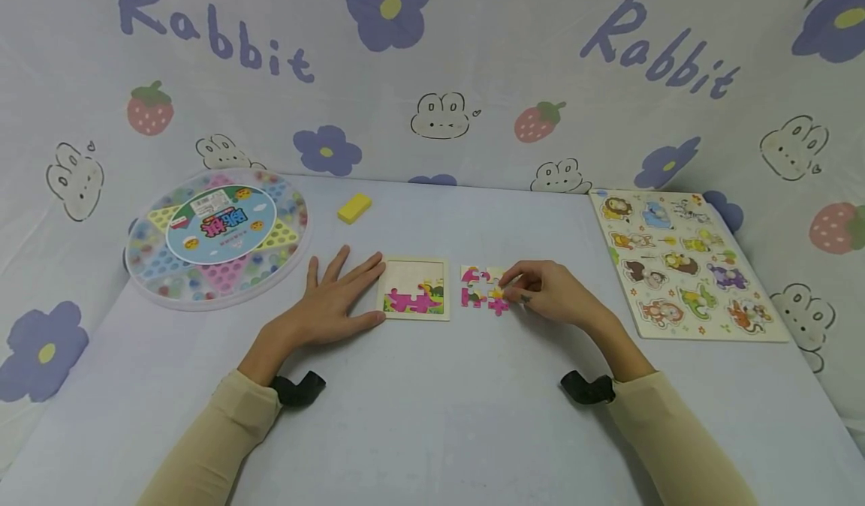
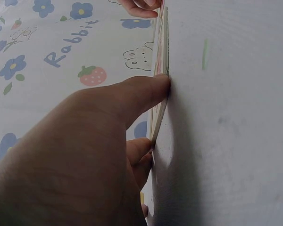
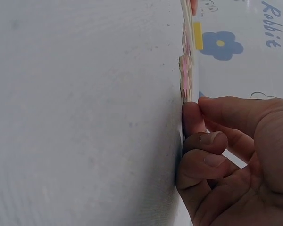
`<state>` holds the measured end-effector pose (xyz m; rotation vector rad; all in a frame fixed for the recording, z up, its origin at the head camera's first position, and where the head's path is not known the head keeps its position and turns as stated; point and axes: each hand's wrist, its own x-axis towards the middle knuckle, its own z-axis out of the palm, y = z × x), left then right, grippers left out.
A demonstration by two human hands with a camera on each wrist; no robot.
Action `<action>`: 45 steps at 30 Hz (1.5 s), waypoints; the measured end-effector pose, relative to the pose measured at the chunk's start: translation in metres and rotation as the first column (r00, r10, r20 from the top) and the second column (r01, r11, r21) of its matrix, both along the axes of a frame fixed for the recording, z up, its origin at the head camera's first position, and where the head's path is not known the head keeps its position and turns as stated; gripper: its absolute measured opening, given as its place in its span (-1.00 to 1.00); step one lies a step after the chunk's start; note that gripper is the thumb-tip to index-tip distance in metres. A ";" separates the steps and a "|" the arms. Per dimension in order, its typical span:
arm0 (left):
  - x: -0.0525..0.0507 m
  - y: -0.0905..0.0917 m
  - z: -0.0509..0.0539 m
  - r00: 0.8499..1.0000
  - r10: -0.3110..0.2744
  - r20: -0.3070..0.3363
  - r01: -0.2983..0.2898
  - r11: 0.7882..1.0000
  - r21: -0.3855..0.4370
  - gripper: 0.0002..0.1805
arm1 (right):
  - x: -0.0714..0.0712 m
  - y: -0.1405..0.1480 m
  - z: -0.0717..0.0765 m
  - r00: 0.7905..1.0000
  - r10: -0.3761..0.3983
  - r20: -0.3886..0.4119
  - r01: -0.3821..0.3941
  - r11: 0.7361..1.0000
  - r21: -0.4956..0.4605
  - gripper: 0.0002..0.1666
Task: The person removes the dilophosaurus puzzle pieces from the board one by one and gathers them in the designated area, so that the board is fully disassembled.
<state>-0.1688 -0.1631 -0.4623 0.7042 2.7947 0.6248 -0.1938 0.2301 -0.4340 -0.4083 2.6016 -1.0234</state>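
Note:
A square wooden puzzle tray lies on the table with pink and green dinosaur pieces in its lower part. My left hand is spread flat at its left side, the thumb and a fingertip touching the edge. In the left wrist view the thumb presses against the tray's side. Right of the tray lie several loose jigsaw pieces. My right hand pinches a puzzle piece at their right side, between thumb and index finger; the fingertips partly hide it.
A round marble game board sits at the left back, with a yellow block to its right. On the right lies a wooden animal puzzle board. A patterned cloth hangs behind the table.

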 end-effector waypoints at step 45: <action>-0.002 0.000 -0.001 1.000 0.000 0.012 0.000 1.000 0.009 -0.04 | -0.023 -0.099 0.011 0.958 0.275 -0.084 -0.266 0.958 0.102 -0.55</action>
